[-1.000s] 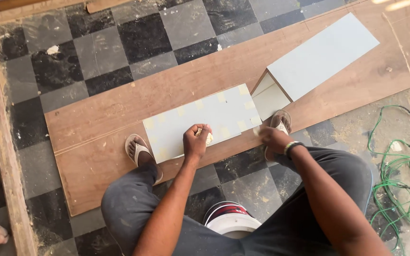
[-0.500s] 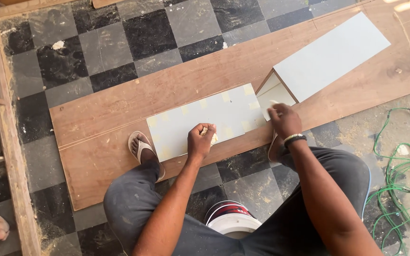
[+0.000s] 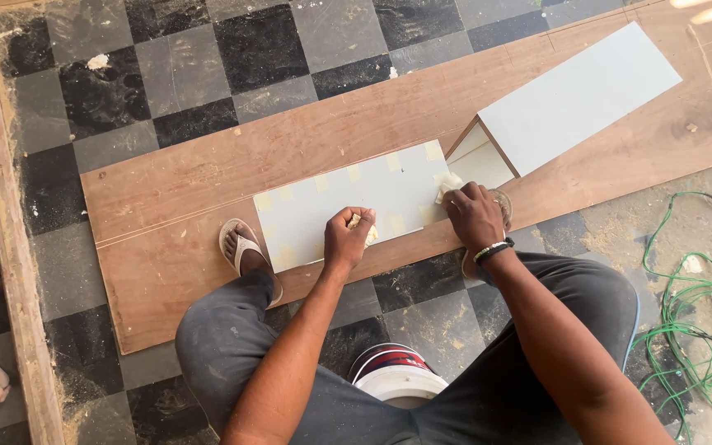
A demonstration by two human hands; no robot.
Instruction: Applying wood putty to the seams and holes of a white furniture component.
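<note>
Crouched over a pale panel (image 3: 348, 202) on a plywood board (image 3: 175, 185), the left hand (image 3: 346, 239) pinches a small yellowish scrap while the right hand (image 3: 473, 216) presses a crumpled wad (image 3: 448, 185) against the panel's end, steadying it.

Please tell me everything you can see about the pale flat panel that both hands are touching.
The pale panel is a flat, thin rectangle, light grey-white, seemingly laminated board, with yellowish patches along its edges. It lies flat on a long brown plywood sheet. The left hand presses a small pale wad on its near edge; the right hand presses another at its right end. A sandalled foot rests at its left corner.
</note>
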